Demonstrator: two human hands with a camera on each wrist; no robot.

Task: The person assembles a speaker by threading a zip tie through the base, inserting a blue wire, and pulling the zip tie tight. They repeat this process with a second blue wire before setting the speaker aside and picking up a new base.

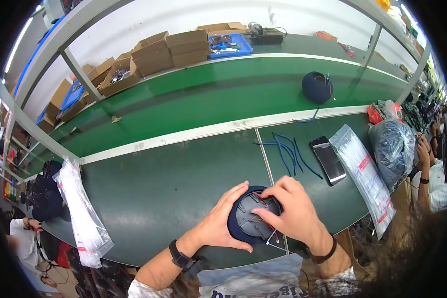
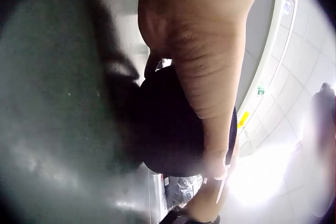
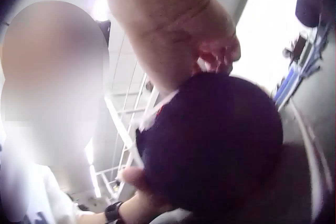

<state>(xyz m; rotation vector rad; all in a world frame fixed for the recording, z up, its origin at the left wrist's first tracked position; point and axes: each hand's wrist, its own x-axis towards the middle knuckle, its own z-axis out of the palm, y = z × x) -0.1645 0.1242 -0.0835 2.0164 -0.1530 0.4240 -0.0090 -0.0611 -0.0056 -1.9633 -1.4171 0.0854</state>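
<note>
A round navy fabric-covered shell (image 1: 236,229) sits close over the green table, its open side up. Inside it is a ribbed grey plastic plate (image 1: 248,227) with thin red wires (image 1: 268,223) and a small white connector at the near edge. My left hand (image 1: 214,221) grips the shell from the left, thumb at the near side and fingers along the far side. My right hand (image 1: 294,211) bends over the plate, its thumb and curled fingertips at the wires; I cannot tell whether they pinch one. In the right wrist view the dark shell (image 3: 215,140) hides much of the plate.
Loose blue strips (image 1: 285,149), a phone (image 1: 329,161) and a bag of white ties (image 1: 365,174) lie to the right. Another plastic bag (image 1: 84,218) is at left. A second navy ball (image 1: 317,87) rests on the green strip beyond. Cardboard boxes (image 1: 151,54) line the back.
</note>
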